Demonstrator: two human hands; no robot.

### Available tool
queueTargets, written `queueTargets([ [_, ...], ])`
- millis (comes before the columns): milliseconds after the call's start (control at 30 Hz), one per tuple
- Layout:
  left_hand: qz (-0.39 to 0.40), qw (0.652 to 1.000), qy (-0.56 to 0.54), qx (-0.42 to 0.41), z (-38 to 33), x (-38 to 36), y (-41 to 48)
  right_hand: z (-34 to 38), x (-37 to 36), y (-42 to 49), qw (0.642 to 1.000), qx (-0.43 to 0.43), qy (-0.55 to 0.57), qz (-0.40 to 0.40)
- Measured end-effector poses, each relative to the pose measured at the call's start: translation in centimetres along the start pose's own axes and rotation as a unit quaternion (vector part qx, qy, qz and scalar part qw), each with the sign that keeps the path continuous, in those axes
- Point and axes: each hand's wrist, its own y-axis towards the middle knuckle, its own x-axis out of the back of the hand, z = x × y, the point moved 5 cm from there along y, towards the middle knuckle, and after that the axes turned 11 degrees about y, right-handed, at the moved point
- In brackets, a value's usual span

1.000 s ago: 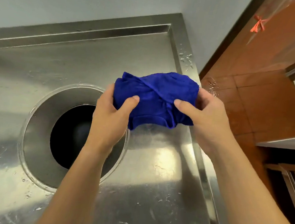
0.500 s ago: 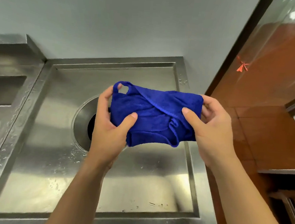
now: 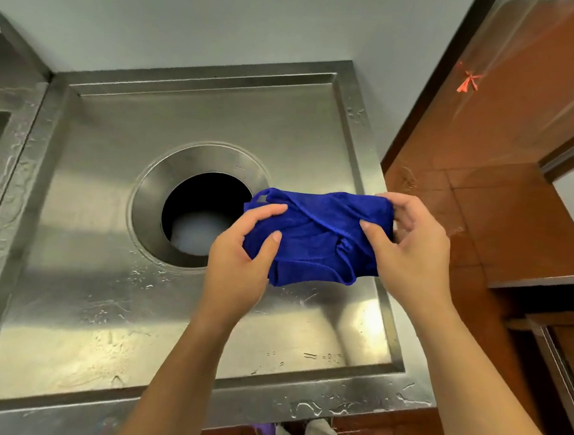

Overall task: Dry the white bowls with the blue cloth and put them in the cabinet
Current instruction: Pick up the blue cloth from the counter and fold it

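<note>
A bunched blue cloth (image 3: 314, 240) hangs in the air above the right part of a wet steel worktop (image 3: 102, 271). My left hand (image 3: 241, 258) grips its left end, thumb on top. My right hand (image 3: 410, 251) pinches its right end. The cloth bulges as if wrapped around something, but no white bowl shows and I cannot tell what is inside. No cabinet interior is visible.
A round hole (image 3: 203, 217) opens in the middle of the worktop, something pale inside it. A raised steel sink edge (image 3: 8, 120) lies to the left. Red-brown floor tiles (image 3: 505, 217) and a dark doorway edge are on the right, a grey wall behind.
The view has pulled back and shifted, so both hands with the cloth now sit lower and to the right of the hole. The grip on the cloth is unchanged.
</note>
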Motion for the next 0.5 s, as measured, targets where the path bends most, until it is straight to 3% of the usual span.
queueTargets([
  [300,0.027,0.992,0.113,0.044,9.4,-6.9,0.5,-12.2,-2.4,1.1,0.995,-0.049,-0.081,0.016],
  [500,0.052,0.97,0.23,0.049,11.6,-9.6,0.4,-14.7,-2.9,1.0,0.984,-0.039,-0.172,0.001],
])
